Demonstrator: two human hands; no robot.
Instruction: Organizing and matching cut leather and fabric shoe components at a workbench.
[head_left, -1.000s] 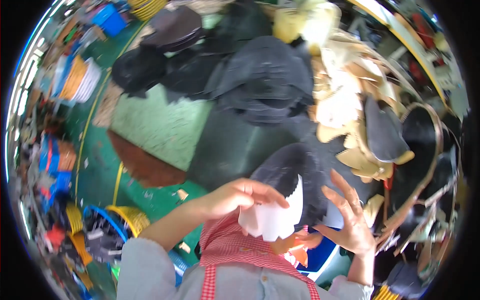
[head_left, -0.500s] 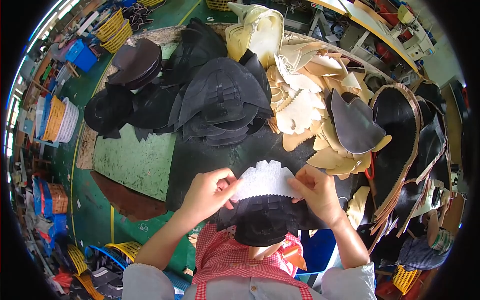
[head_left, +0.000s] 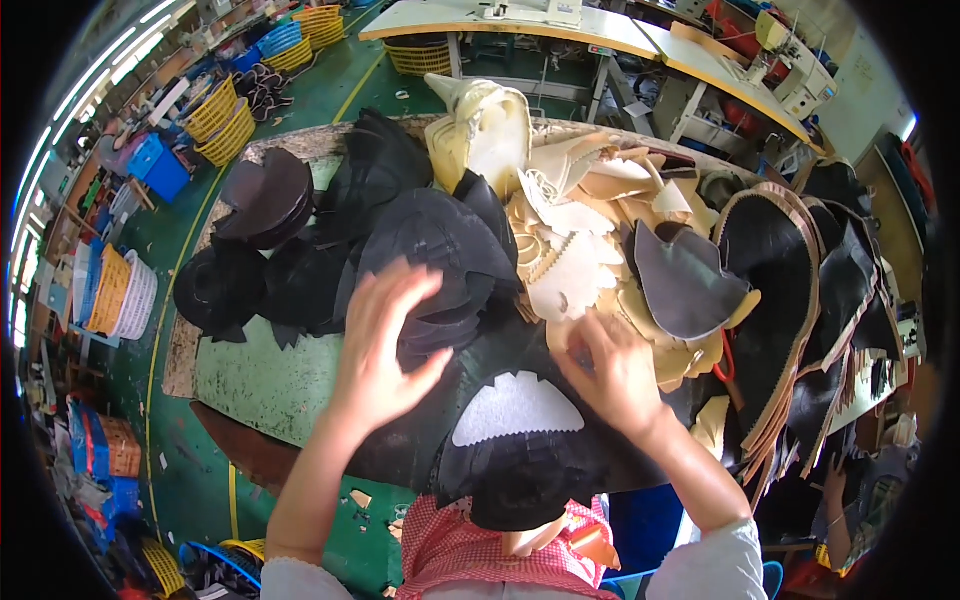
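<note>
The white notched piece [head_left: 518,410] lies flat on a black layered piece [head_left: 515,480] at the near side of the worktable, its long axis almost from nine to three o'clock, the right end slightly higher; its zigzag edge faces six, towards the red-checked apron [head_left: 460,545], and its arched, notched edge faces twelve; both hands are off it.

The left hand [head_left: 385,345], at its ten o'clock, is released, fingers and thumb spread in front of the black stack [head_left: 435,230]; the right hand [head_left: 610,365], at two, has bent fingers by the cream cut pieces [head_left: 575,270]; whether it pinches any of them, I cannot tell.

A scuffed green tabletop [head_left: 255,385] shows at nine, a dark sheet [head_left: 400,455] beneath the work; beyond, sewing tables [head_left: 530,25] stand at twelve, yellow baskets [head_left: 215,125] between ten and eleven, another person [head_left: 870,490] between three and four.

Dark sheet shows between the white piece and each hand; the black layered piece reaches past the sheet's near edge; black panels [head_left: 765,280] with tan zigzag borders bound the right side at two.
</note>
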